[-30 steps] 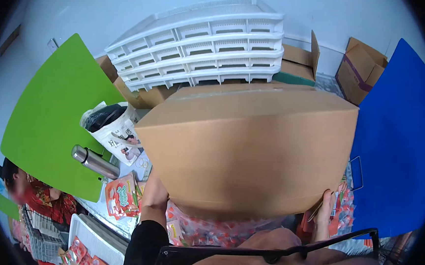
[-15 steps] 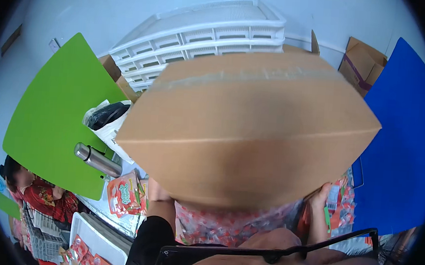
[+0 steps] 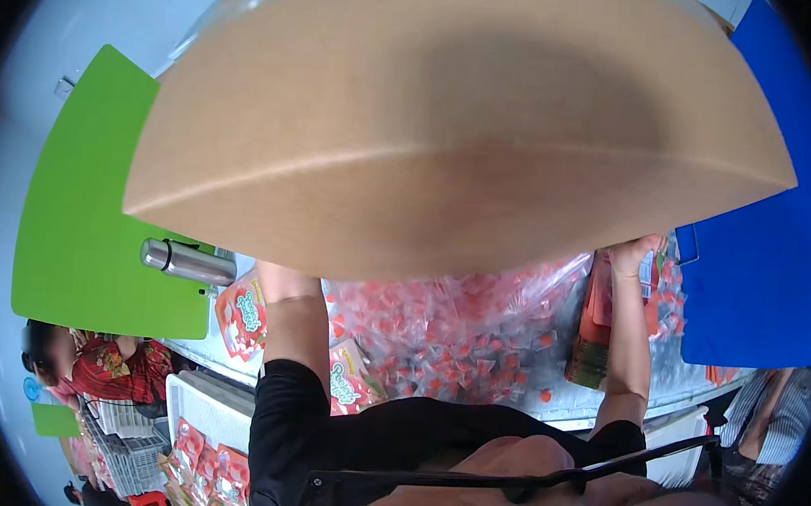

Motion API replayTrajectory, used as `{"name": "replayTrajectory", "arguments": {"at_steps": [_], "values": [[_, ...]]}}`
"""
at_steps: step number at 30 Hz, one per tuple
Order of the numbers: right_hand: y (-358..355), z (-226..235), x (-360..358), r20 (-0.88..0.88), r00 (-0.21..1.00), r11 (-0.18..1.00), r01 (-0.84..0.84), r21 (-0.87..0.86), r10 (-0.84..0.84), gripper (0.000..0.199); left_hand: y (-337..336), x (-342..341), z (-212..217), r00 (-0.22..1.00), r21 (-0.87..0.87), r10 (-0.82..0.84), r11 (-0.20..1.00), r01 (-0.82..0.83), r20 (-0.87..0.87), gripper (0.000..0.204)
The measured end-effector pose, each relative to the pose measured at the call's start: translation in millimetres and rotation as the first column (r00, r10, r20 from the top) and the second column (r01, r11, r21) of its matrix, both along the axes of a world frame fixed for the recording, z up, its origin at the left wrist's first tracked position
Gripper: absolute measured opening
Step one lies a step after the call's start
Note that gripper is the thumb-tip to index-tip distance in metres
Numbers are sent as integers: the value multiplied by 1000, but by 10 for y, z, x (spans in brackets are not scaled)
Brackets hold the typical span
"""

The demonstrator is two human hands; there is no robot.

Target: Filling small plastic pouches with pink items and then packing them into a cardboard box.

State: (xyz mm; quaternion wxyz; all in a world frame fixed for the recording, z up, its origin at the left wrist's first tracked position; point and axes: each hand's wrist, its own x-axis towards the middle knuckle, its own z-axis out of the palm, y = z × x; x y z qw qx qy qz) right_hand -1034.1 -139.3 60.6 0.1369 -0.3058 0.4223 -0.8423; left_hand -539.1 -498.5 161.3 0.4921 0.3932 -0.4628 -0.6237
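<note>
A big closed cardboard box (image 3: 354, 188) is held up over the table and fills the upper middle of the view. My right hand (image 3: 636, 255) grips its lower edge on the right, fingers curled partly out of sight. On the left, my left hand (image 3: 277, 280) reaches up under the box; its fingers are hidden behind the cardboard. Below the box, many small clear-wrapped red pieces (image 3: 455, 350) are spread over the tabletop. A stack of red pouches (image 3: 596, 318) lies beside my right forearm, and a red printed pouch (image 3: 349, 381) lies near my left elbow.
A steel flask (image 3: 188, 262) lies left of my arm, by a green partition (image 3: 80, 202). On the right stands a blue partition (image 3: 764, 240). A white crate (image 3: 212, 399) with red pouches sits lower left. Other people are at both sides, one in a red patterned top (image 3: 120, 369).
The box has come up and closer, now covering the white trays at the back. My forearms have risen with it, uncovering more wrapped pieces and the table's near edge.
</note>
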Motion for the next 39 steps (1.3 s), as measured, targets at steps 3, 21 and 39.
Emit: {"name": "replayTrajectory", "arguments": {"at_steps": [3, 21, 39], "values": [[-55, 291, -42, -116, 989, 995, 96, 1, -95, 90, -21, -22, 357, 1000, -64, -16, 998, 15, -20, 61], [-887, 3899, 286, -98, 969, 884, 162, -438, -227, 51, -101, -275, 3538, 904, -723, -267, 688, -63, -333, 65], [-2854, 4723, -209, -899, 186, 709, 684, -171, -397, 71, -1199, -685, 3757, 734, -932, 584, 301, 202, 348, 61]]}}
